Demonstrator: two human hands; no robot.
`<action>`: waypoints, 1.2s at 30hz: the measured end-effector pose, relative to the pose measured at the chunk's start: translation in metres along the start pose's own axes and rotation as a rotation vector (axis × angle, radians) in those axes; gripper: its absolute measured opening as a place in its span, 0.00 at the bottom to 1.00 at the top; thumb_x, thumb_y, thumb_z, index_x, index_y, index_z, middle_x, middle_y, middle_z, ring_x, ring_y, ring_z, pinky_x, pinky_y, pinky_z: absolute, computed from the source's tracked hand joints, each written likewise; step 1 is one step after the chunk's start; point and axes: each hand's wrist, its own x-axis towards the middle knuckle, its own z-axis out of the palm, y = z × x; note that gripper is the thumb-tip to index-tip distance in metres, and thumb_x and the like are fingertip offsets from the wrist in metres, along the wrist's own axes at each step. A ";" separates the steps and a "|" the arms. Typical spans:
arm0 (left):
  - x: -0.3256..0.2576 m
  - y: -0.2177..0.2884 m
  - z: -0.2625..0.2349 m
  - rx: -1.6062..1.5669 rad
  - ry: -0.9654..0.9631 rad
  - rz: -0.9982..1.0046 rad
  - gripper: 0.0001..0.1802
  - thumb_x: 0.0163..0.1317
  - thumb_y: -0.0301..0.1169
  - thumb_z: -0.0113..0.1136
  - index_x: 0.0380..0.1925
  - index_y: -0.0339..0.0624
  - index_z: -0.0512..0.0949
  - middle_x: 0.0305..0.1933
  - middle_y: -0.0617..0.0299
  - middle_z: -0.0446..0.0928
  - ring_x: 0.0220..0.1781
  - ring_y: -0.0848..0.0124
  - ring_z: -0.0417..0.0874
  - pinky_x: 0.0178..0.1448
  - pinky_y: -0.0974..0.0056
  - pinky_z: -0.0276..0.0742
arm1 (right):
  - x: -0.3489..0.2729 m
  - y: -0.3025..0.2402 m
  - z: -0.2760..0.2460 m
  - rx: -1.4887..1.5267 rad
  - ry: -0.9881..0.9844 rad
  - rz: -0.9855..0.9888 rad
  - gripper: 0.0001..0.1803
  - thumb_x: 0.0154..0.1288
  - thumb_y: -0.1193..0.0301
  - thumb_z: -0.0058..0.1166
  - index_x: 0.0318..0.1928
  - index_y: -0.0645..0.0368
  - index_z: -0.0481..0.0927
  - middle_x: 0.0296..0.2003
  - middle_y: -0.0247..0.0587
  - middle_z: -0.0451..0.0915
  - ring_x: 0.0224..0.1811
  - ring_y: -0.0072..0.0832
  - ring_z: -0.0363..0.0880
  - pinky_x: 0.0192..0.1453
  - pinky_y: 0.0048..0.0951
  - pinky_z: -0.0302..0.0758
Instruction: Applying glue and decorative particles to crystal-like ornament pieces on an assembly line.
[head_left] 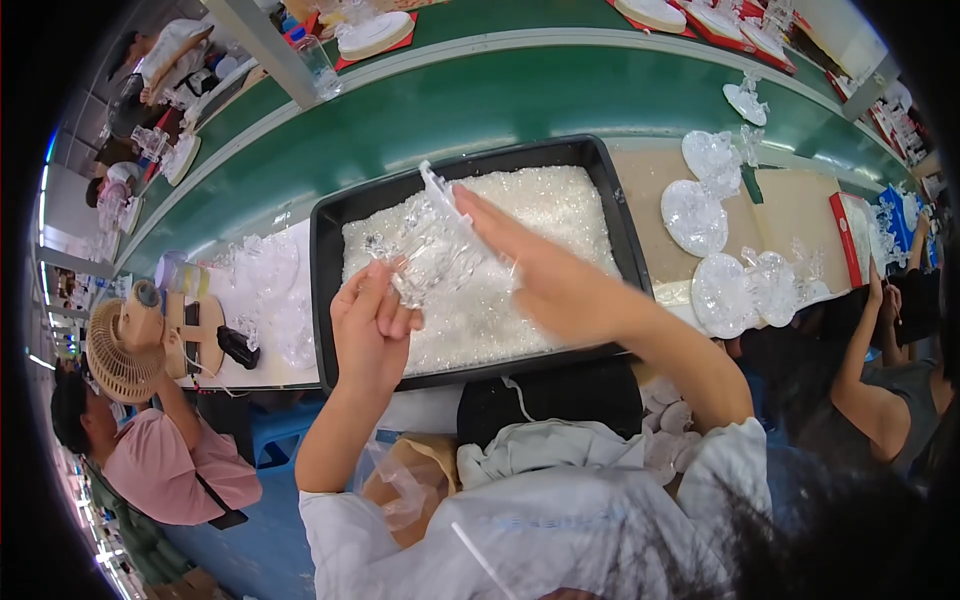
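A person's left hand [375,315] pinches a clear ornament [440,258] between thumb and forefinger, its other fingers curled, while the blurred right hand [545,270] seems to lie flat against the ornament's white disc base, fingers pressed together. The ornament is tilted above a black tray [627,215] of glittering white grains [470,340], so the step in hand looks like working the piece over them, and the next move calls for a steady left pinch. Beyond the tray stretches a green conveyor [500,105].

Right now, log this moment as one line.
left hand: holding clear piece; right hand: at its right side; below: white granules in black tray
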 end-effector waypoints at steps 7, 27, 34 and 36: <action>0.011 0.002 -0.005 -0.110 -0.101 -0.019 0.15 0.76 0.37 0.49 0.44 0.34 0.77 0.13 0.74 0.57 0.15 0.81 0.57 0.26 0.69 0.62 | 0.007 0.006 -0.004 -0.113 0.249 -0.006 0.49 0.46 0.91 0.32 0.76 0.64 0.48 0.76 0.53 0.51 0.81 0.39 0.43 0.81 0.38 0.38; 0.007 0.003 -0.007 -0.149 -0.129 -0.015 0.15 0.77 0.36 0.46 0.41 0.36 0.77 0.11 0.74 0.58 0.10 0.81 0.58 0.15 0.72 0.59 | 0.020 -0.001 -0.020 0.079 0.282 -0.044 0.39 0.62 0.82 0.38 0.76 0.64 0.51 0.77 0.53 0.49 0.81 0.42 0.41 0.81 0.40 0.38; 0.004 0.006 -0.015 -0.131 -0.235 -0.041 0.16 0.77 0.36 0.44 0.41 0.33 0.76 0.09 0.72 0.60 0.07 0.79 0.58 0.11 0.72 0.57 | 0.023 0.003 -0.034 0.425 0.660 -0.222 0.39 0.56 0.87 0.35 0.73 0.64 0.59 0.73 0.53 0.60 0.78 0.43 0.54 0.80 0.37 0.46; 0.002 0.004 -0.016 -0.140 -0.229 -0.054 0.16 0.77 0.35 0.44 0.40 0.32 0.76 0.09 0.71 0.60 0.07 0.79 0.58 0.11 0.72 0.57 | 0.008 0.002 0.006 -0.086 0.057 -0.210 0.37 0.59 0.87 0.35 0.73 0.64 0.60 0.73 0.49 0.62 0.77 0.38 0.56 0.79 0.36 0.51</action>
